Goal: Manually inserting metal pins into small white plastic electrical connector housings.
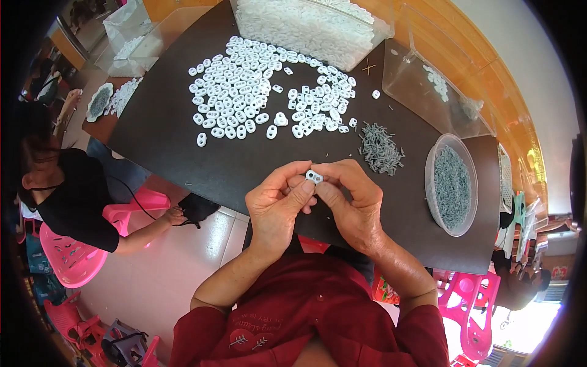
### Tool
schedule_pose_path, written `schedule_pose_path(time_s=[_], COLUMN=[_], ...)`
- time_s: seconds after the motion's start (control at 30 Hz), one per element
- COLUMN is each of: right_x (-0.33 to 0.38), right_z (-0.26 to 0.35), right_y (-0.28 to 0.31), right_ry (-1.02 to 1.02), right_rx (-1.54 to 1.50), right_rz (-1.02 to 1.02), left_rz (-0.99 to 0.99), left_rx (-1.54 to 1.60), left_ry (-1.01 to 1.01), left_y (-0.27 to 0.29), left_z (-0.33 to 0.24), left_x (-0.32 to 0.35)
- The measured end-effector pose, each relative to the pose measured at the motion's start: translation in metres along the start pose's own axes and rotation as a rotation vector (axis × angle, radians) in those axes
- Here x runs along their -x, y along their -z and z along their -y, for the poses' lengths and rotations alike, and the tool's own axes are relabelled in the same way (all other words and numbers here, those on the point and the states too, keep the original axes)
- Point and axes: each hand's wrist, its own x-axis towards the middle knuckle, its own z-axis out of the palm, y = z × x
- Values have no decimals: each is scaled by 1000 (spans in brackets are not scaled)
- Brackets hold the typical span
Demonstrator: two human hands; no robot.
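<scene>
Both hands, the left hand point(276, 205) and the right hand point(350, 196), pinch one small white plastic piece point(314, 177) between their fingers above the dark tabletop point(183, 147); it seems an assembling step, and next probably needs a grey pin point(380, 149).

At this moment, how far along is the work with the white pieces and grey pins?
Done: cannot tell; no separate finished pile is clearly visible. In hand: the left hand and right hand pinch one white two-hole piece together. Left: many loose white pieces spread on the dark table, a grey pin heap, and a bowl of pins.
</scene>
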Motion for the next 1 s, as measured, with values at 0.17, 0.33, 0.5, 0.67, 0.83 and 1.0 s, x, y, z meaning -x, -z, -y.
schedule_pose_path(time_s=[0.17,0.33,0.5,0.67,0.83,1.0], right_x=[5,5,5,7,6,10], right_z=[1,-1,-4,2,3,8], right_y=[1,-4,-3,-9,-8,-12], right_ry=[-27,84,239,216,291,203], right_rx=[-73,-9,245,194,244,139], right_rz=[19,-57,-45,-94,-113,-135], left_rz=[-4,-5,-17,-54,-30,-23], left_rx=[37,37,8,42,95,89], left_ry=[-31,-29,-13,0,7,-41], left_y=[-2,-2,3,-2,1,-1], left_z=[-3,-3,-1,-8,-5,-6], left_x=[0,1,2,2,2,4])
